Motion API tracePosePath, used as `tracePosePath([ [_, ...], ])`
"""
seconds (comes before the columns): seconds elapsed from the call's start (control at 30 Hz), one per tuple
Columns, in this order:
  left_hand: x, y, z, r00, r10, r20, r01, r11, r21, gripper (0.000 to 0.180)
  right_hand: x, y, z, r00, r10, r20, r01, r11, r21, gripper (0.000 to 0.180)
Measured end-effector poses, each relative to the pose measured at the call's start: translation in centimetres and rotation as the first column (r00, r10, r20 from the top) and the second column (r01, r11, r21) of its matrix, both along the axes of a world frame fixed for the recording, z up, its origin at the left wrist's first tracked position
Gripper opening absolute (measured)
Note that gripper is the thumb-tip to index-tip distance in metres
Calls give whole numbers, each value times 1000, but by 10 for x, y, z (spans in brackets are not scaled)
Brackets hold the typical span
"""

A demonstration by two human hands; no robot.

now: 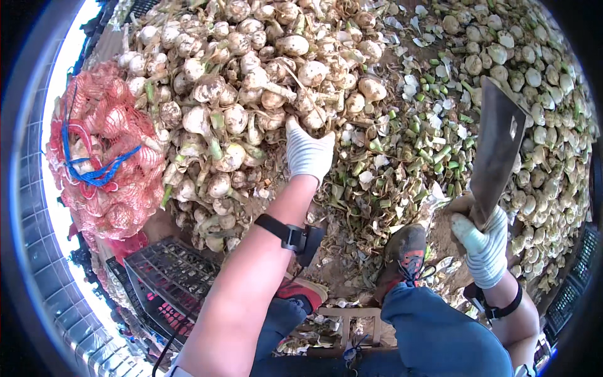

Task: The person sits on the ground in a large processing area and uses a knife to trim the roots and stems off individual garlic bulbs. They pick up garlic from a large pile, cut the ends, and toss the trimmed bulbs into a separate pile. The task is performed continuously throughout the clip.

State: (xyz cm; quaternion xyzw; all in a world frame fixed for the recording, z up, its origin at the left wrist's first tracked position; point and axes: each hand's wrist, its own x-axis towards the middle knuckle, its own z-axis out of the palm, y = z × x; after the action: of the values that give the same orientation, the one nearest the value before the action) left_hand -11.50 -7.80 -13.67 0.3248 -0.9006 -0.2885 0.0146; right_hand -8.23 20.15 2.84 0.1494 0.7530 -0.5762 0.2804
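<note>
My left hand [309, 152], in a white knit glove, reaches to the near edge of a heap of untrimmed garlic bulbs [235, 119] with stalks. Its visible thumb and finger are spread; a garlic bulb [313, 119] lies just beyond them, and the other fingers are hidden. On the right, my right hand [482, 242], in a soiled white glove, is closed round the handle of a broad-bladed cleaver [497, 147]. The dark blade points up and away from me, with a small light spot near its far edge. The handle is mostly covered by the fingers.
Cut stalks and peelings [402, 154] cover the ground between the heaps. Stalkless garlic bulbs [531, 182] spread on the right. A red mesh sack [110, 157] of garlic, tied with blue cord, stands left, above a black crate [173, 276]. My shoes [402, 251] flank the near ground.
</note>
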Motion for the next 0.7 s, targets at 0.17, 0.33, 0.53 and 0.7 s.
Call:
tracePosePath([
  [0.17, 0, 11, -12, 978, 133, -159, -85, 958, 275, 88, 7, 2, -14, 996, -45, 75, 47, 999, -26, 11],
  [0.33, 3, 18, -1, 996, -87, -2, 87, 994, 72, 75, 6, 2, -18, 997, -27, 77, 28, 1000, -7, 11],
  [0.53, 18, 19, -21, 867, -478, -137, 377, 811, -447, 66, 10, -1, -27, 998, -47, 50, 48, 998, -35, 10],
  [0.7, 8, 25, 0, 897, -424, 125, 442, 863, -247, 66, 9, 2, -28, 997, -33, 68, 35, 999, -23, 11],
])
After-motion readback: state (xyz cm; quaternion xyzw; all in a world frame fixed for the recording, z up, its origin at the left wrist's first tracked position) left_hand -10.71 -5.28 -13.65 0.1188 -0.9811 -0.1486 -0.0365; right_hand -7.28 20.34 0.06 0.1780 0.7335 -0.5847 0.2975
